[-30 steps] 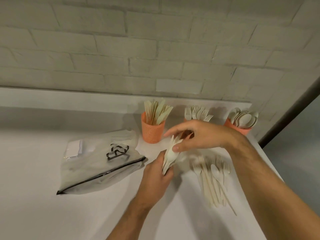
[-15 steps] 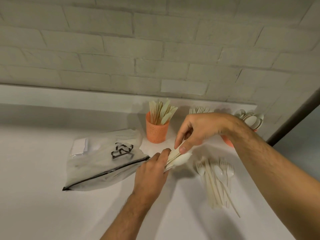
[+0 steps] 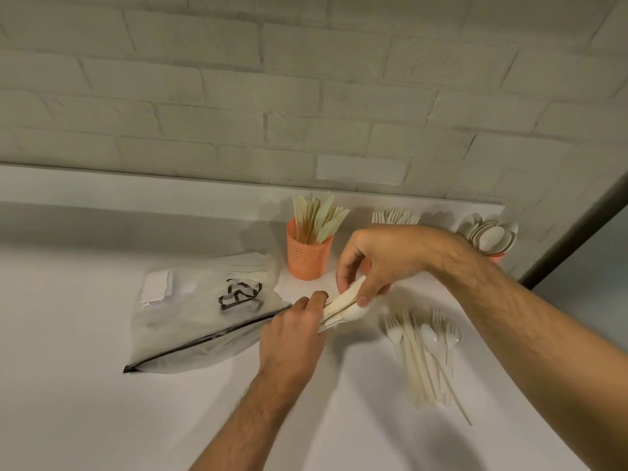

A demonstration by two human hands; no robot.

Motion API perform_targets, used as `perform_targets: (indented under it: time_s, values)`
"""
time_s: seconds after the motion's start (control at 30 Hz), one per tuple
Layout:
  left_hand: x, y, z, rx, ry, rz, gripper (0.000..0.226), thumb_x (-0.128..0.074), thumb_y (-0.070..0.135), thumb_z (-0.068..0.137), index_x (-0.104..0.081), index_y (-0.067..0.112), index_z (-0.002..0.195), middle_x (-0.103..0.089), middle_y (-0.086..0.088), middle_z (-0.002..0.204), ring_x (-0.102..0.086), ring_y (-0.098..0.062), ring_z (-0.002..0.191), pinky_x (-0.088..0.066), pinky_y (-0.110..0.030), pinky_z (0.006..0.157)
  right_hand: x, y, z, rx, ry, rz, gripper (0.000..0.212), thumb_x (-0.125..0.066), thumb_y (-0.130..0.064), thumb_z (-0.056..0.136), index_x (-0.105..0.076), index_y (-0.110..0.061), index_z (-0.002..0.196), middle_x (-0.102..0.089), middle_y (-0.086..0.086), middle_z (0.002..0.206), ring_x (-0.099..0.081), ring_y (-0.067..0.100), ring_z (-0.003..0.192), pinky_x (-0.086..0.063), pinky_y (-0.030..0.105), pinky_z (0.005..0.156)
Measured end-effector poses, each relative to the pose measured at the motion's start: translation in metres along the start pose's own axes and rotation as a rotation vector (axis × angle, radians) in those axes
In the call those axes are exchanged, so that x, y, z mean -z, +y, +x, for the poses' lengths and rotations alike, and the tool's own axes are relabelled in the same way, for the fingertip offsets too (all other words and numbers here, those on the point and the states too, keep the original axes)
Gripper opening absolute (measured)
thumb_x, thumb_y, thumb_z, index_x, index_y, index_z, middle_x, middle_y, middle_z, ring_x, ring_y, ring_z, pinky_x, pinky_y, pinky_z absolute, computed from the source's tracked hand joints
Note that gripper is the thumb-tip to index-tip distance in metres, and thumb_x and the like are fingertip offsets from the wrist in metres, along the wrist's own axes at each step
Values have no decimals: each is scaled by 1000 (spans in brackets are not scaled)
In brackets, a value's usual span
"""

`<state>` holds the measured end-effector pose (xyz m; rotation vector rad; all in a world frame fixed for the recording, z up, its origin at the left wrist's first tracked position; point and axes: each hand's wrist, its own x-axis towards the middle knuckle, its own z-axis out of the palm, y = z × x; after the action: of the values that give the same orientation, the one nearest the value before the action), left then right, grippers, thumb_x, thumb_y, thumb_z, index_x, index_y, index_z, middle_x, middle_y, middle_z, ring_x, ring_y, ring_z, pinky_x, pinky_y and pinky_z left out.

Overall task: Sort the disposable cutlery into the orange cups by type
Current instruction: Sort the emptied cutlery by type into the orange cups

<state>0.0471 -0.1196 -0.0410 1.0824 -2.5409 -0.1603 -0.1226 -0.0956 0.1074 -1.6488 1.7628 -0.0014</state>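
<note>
My left hand grips the handle ends of a small bundle of pale cutlery. My right hand pinches the bundle's upper end, a spoon bowl showing under its thumb. A loose pile of forks and spoons lies on the white counter to the right. At the back stand three orange cups: the left cup holds knives, the middle cup's forks show above my right hand with the cup itself hidden, and the right cup holds spoons.
A clear zip bag with a black seal and black lettering lies left of my hands. A white brick wall and ledge run behind the cups. The counter's right edge drops off beside the pile.
The bundle has tilted from upright to lying flatter between my hands. My right hand shifted its pinch along the bundle's upper end. The view has shifted slightly.
</note>
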Motion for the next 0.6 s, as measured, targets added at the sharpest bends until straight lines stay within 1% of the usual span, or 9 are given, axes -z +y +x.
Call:
perform_targets:
  time_s: [0.03, 0.07, 0.13, 0.2, 0.3, 0.37, 0.47, 0.53, 0.6]
  values:
    - [0, 0, 0, 12, -12, 21, 46, -85, 21, 60, -65, 24, 102, -68, 4, 72, -65, -25, 53, -39, -28, 38, -2, 0, 0, -1, 16, -8, 29, -84, -4, 76, -77, -18, 100, -71, -4, 99, -63, -5, 55, -53, 16, 57]
    - [1, 1, 0, 30, -27, 34, 44, -82, 22, 65, -64, 24, 104, -68, 4, 76, -67, -25, 58, -39, -28, 41, -5, -1, 0, 3, 32, -21, 29, -84, -4, 76, -77, -19, 100, -70, -4, 101, -63, -6, 55, -53, 16, 56]
    - [3, 3, 2, 84, -66, 22, 36, -66, 22, 84, -54, 24, 118, -68, 2, 95, -69, -27, 80, -41, -31, 55, -9, -3, 1, 14, 52, -46, 29, -82, -4, 78, -76, -20, 101, -69, -6, 101, -62, -10, 54, -52, 14, 56]
    - [-2, 2, 2, 98, -53, 29, 32, -55, 22, 91, -47, 25, 122, -66, 2, 104, -68, -27, 91, -43, -33, 61, -11, -3, 2, 14, 66, -56, 29, -83, -6, 78, -76, -22, 101, -68, -11, 97, -60, -12, 54, -50, 13, 55]
    - [-2, 4, 2, 137, -62, 31, 29, -56, 19, 91, -48, 25, 118, -66, 1, 97, -68, -27, 85, -41, -33, 57, -13, 0, 5, -13, 100, 20, 25, -85, -11, 75, -78, -22, 96, -65, -17, 79, -57, -12, 53, -46, 11, 54]
    - [-3, 4, 2, 148, -104, 21, 29, -60, 15, 87, -52, 22, 114, -67, 0, 89, -69, -28, 75, -39, -31, 51, -15, 4, 7, -61, 125, 181, 22, -86, -7, 74, -79, -16, 93, -64, -14, 71, -59, -7, 54, -49, 14, 57]
    - [-4, 3, 2, 122, -97, 64, 34, -70, 13, 79, -57, 20, 109, -67, 0, 79, -68, -26, 63, -34, -29, 44, -18, 10, 12, -135, 155, 357, 22, -87, -3, 73, -78, -8, 93, -66, -12, 61, -63, -1, 55, -53, 20, 62]
    - [-3, 5, 2, 111, -119, 81, 34, -64, 14, 85, -52, 22, 116, -67, 1, 87, -69, -26, 70, -36, -30, 47, -20, 10, 13, -161, 164, 354, 25, -87, 0, 70, -79, -7, 93, -66, -12, 62, -63, 1, 59, -54, 19, 64]
    - [-2, 6, 2, 99, -134, 74, 34, -59, 14, 89, -48, 23, 120, -66, 1, 93, -69, -26, 77, -37, -31, 50, -20, 10, 12, -161, 163, 309, 28, -87, 2, 69, -79, -8, 94, -63, -17, 56, -61, -3, 56, -50, 12, 60]
